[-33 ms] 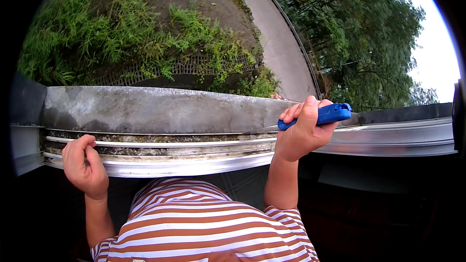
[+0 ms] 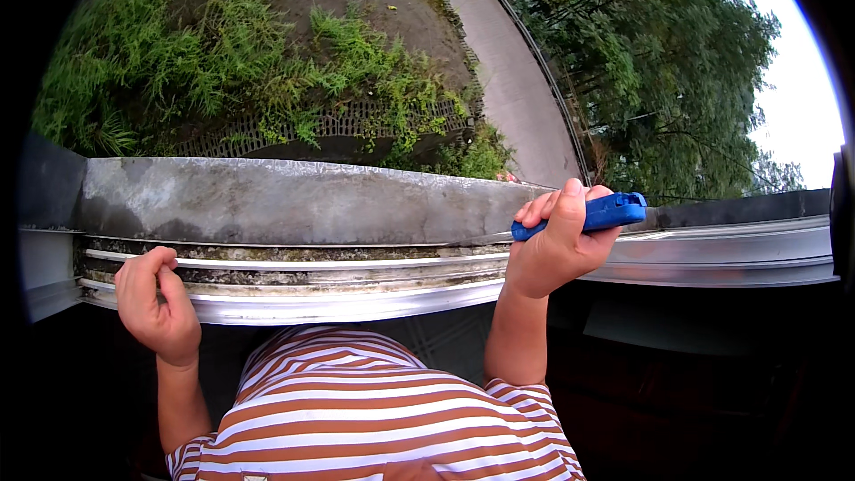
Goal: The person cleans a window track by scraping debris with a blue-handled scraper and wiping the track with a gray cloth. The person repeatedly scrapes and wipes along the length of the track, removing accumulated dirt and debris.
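Observation:
My right hand (image 2: 563,245) is wrapped round the blue handle of a utility knife (image 2: 614,211), thumb along the top. Its thin blade runs out to the left, low over the dirty window track (image 2: 356,254); whether the tip touches is too small to tell. At the track's left end my left hand (image 2: 156,307) is loosely curled, thumb and forefinger close together beside the white rails. Nothing shows between those fingers. Dark grime and moss-like dirt lie in the grooves between the rails.
Beyond the track lies a stained concrete ledge (image 2: 294,200), with a drop past its edge. Below are weeds (image 2: 205,53), a paved path (image 2: 517,62) and trees (image 2: 641,71). A metal window frame (image 2: 712,249) continues at right. A white jamb (image 2: 49,272) stands at left.
My right hand and the knife have shifted very slightly to the right and down. My left hand stays where it was.

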`<state>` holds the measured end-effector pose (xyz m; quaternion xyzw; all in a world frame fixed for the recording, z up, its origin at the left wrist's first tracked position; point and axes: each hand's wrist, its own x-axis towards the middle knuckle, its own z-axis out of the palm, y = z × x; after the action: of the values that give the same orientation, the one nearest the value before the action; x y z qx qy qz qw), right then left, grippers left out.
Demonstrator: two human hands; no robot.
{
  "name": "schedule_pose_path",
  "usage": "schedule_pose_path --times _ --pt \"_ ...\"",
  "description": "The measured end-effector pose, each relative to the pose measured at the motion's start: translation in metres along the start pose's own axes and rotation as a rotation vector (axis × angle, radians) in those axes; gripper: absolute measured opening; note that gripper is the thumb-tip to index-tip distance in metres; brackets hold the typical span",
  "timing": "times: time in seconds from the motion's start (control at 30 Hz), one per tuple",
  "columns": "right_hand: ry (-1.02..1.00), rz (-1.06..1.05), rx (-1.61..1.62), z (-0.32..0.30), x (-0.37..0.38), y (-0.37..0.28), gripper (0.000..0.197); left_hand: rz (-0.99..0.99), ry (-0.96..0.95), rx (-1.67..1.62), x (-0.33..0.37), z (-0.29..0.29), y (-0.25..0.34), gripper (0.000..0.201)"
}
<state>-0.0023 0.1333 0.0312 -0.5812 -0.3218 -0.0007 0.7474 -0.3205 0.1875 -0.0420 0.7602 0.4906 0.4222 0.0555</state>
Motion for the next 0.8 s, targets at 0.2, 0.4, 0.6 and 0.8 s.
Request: schedule_pose_path --times 0.2,0.4,0.6,0.8 --pt "-0.037 0.080 -0.002 0.000 -0.002 -0.011 0.021 0.022 -0.006 0.000 0.000 -0.002 -0.001 0.017" --pt "0.055 -0.041 -0.017 0.006 -0.010 -0.001 0.020 0.045 -0.004 -0.008 0.002 -0.002 0.000 0.017" --pt "0.004 0.029 0.107 -0.005 -0.016 -0.015 0.020 0.051 -0.009 -0.017 0.002 -0.003 -0.001 0.017" --pt "0.025 -0.015 0.037 0.003 -0.027 -0.016 0.018 0.058 -0.024 -0.025 0.003 -0.003 0.000 0.017"
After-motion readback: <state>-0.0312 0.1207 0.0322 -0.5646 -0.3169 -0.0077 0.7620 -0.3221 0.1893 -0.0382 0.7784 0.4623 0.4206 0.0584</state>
